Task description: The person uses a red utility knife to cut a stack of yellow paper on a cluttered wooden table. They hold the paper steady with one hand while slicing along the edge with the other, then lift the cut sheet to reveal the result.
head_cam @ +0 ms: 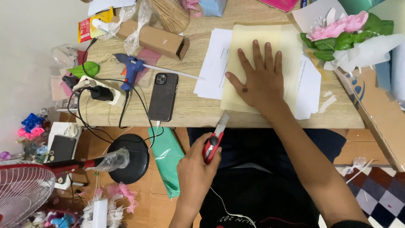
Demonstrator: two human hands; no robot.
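table [270, 120] | wood | phone [163, 96] | glue gun [130, 69] | cardboard box [156, 40] | paper sheets [216, 63]

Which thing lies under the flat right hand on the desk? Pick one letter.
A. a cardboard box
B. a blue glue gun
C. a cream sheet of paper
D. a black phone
C: the right hand lies spread, palm down, on the cream sheet of paper, while the left hand holds a red cutter at the sheet's near edge.

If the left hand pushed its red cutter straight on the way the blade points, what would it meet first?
Most likely the near edge of the cream paper sheet pinned by the right hand; the cutter in the left hand almost touches it, though depth is unclear.
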